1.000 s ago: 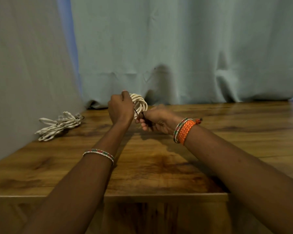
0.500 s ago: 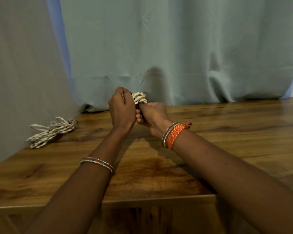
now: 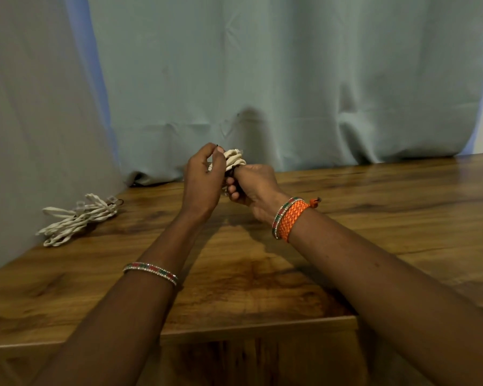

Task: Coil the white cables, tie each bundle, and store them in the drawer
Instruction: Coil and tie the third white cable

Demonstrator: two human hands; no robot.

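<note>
Head view: both hands are raised above the middle of the worktop (image 3: 388, 218), toward its far edge. The left hand (image 3: 204, 182) has its fingers curled, fingertips pinched together near the top of a coiled white cable bundle (image 3: 234, 160). What they pinch is too small to tell; a dark speck shows at the fingertips, possibly a tie. The right hand (image 3: 254, 188) has its fingers curled round the lower part of the same bundle, clamping the loops. Only the top loops show between the hands.

A second cable bundle (image 3: 76, 218) lies at the far left edge of the worktop, beside the curtain (image 3: 290, 79), well apart from the hands. A dark band appears to sit at its near end. No drawer is visible from here.

Judged step: tying the held bundle.

Risks:
- If the right hand's clamp loosens while the left works the tie, the loops could spring apart and the coil would need redoing.
- The tie is tiny and pinched only at the fingertips; a slip could drop it onto the dark wood grain, where it would be hard to spot.
- A tie set too near the coil's end could slide off.
</note>
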